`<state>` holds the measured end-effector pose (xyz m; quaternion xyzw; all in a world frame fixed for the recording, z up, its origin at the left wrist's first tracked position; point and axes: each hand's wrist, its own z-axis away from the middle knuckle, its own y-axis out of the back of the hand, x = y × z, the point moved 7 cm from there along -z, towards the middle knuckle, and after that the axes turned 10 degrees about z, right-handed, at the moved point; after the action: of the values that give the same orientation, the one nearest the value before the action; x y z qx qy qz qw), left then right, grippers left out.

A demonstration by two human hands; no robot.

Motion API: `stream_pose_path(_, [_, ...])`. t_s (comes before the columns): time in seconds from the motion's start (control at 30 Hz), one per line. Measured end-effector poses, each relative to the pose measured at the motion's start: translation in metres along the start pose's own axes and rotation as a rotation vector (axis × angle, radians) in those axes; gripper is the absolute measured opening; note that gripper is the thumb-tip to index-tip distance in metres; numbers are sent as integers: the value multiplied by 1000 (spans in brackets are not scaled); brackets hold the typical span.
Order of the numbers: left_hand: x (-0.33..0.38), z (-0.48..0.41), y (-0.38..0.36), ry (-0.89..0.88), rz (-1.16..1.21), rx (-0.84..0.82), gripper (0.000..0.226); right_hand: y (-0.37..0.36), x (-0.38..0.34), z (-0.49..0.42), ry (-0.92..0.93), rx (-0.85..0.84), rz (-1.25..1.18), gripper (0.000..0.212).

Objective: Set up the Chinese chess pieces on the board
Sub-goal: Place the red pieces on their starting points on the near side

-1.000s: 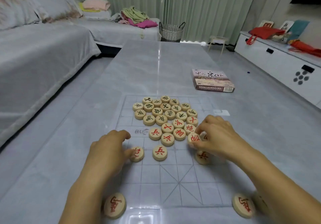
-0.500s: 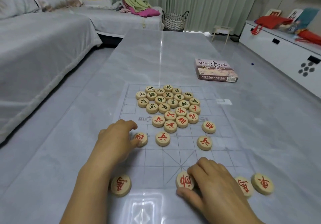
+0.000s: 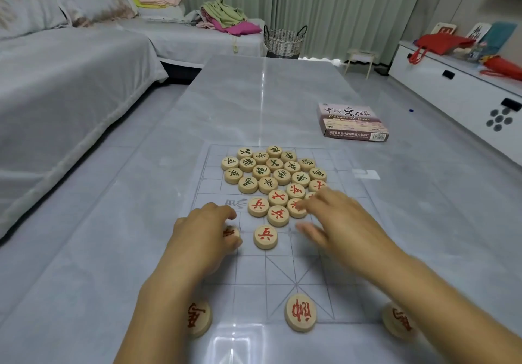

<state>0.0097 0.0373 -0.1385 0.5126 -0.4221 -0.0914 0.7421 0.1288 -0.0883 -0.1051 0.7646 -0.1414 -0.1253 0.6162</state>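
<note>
Our left hand (image 3: 206, 236) lies knuckles-up on the board (image 3: 254, 276), left of centre, fingers curled round a red-lettered disc (image 3: 232, 233) that is mostly hidden. Our right hand (image 3: 339, 222) is blurred and stretched fwd, fingers spread and straight, gripping nothing. Its tips are over the right edge of the cluster (image 3: 275, 178); can't tell if they touch.

Pieces are pale round wooden discs. Near-edge row, L to R: one disc (image 3: 199, 318) half under our left forearm, a centre disc (image 3: 300, 313), and a third disc (image 3: 398, 322) beside our right forearm, all red-lettered. A lone red disc (image 3: 265, 237) sits btwn the hands. The cluster is packed mid-board, black chars far, red near. A game box (image 3: 353, 122) lies far right on the worktop (image 3: 254, 95).
</note>
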Motion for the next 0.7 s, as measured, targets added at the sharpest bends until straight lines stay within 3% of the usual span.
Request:
stream_pose_path(0.23, [-1, 0, 3, -44, 21, 21, 46, -60, 14, -111, 30, -372, -14, 33])
stream_pose_path(0.4, [-5, -2, 7, -45, 45, 38, 49, -64, 16, -112, -2, -429, -31, 35])
stream_pose_path(0.57, [-5, 1, 8, -52, 59, 40, 46, -54, 3, -103, 66, -341, 88, 24])
stream_pose_path(0.7, [-7, 3, 6, -59, 54, 40, 44, 2, 2, -61, -22, -124, -109, 27])
